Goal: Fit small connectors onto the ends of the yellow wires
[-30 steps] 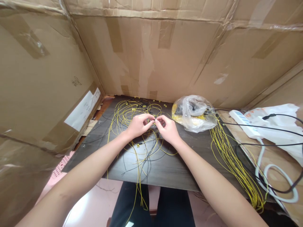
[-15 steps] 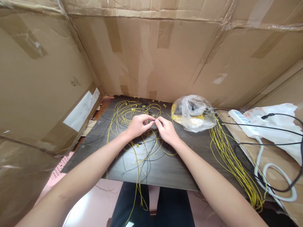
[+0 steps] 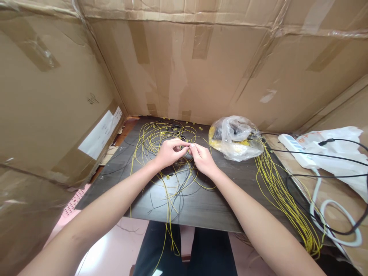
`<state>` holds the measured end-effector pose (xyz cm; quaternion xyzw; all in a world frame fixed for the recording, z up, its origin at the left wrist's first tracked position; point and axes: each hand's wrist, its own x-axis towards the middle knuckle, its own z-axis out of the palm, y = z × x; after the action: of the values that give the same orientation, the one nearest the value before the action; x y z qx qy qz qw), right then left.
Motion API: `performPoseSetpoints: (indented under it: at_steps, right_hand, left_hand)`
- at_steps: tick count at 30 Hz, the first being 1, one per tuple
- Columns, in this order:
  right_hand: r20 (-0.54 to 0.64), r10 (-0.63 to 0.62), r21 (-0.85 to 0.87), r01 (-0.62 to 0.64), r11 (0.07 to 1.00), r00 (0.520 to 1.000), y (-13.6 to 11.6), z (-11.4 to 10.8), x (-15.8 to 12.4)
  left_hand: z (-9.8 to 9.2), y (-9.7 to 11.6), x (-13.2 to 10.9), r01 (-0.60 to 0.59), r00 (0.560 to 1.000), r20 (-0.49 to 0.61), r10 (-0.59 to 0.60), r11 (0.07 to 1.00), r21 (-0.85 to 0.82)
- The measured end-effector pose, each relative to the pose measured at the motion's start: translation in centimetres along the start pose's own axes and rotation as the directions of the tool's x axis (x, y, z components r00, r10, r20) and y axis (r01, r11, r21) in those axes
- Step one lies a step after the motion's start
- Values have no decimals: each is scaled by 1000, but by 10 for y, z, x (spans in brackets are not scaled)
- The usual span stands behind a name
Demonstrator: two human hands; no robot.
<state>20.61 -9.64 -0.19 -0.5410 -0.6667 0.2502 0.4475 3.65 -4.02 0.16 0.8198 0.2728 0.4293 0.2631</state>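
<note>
My left hand and my right hand meet fingertip to fingertip over the middle of a dark table. Both are closed in a pinch on a thin yellow wire with a small end piece, too small to make out. Under and behind the hands lies a loose tangle of yellow and black wires. Some of them hang over the table's near edge.
A clear plastic bag with yellow and black parts sits at the back right. A bundle of yellow wires trails along the right edge. Farther right lie a white power strip, white and black cables and a white bag. Cardboard walls surround the table.
My right hand has shifted slightly left, closer against the left fingertips. Nothing else has moved.
</note>
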Motion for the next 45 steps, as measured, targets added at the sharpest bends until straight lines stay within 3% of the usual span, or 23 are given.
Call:
performPoseSetpoints:
  at_steps: [19, 28, 34, 45]
  right_hand:
    - [14, 6, 43, -6, 999, 1000, -1, 0, 1]
    - [-1, -53, -83, 53, 995, 999, -3, -5, 1]
    - [3, -68, -68, 68, 995, 998, 0, -5, 2]
    - [-13, -19, 1, 19, 1000, 1000, 1, -4, 2]
  left_hand:
    - [0, 1, -1, 9, 1000, 2, -9, 1000, 9]
    - [0, 4, -1, 33, 999, -5, -33, 997, 63]
    - [-3, 1, 0, 43, 999, -8, -42, 995, 89]
    - [-4, 2, -1, -70, 997, 24, 67, 989, 129]
